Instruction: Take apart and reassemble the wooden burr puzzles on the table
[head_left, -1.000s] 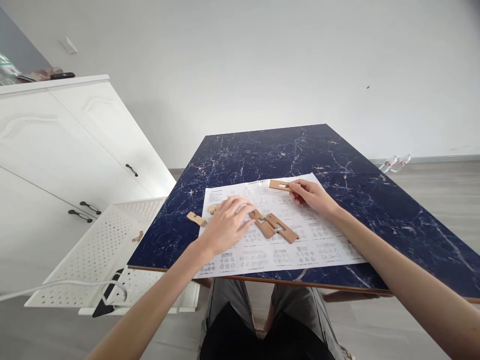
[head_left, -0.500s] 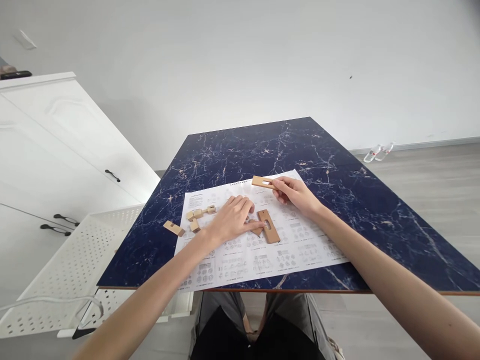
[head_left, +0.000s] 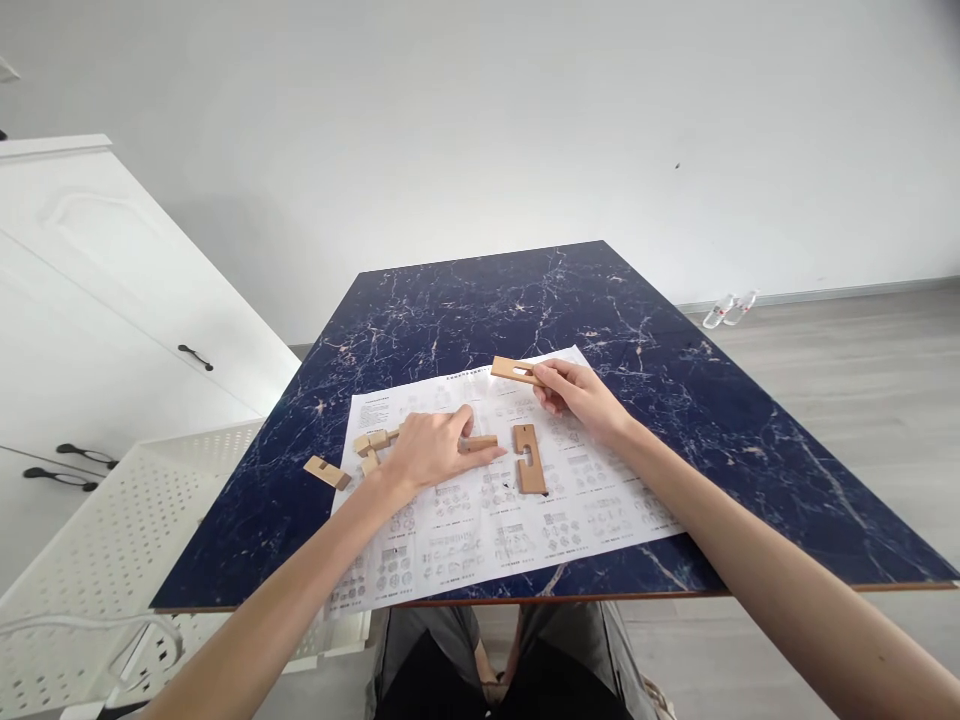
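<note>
Wooden slotted plate [head_left: 504,367] pinched by one end in right grip [head_left: 581,397], seemingly to leave slot mostly uncovered; second wooden piece [head_left: 484,441] held in left grip [head_left: 427,448] between thumb and fingers; notched plate [head_left: 532,480] flat on printed sheet [head_left: 480,555], just right of left grip

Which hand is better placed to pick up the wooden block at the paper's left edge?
Probably the left hand: it is nearer the block, though it seems to grip a wooden piece. The right hand, farther off, holds a slotted piece over the paper.
</note>
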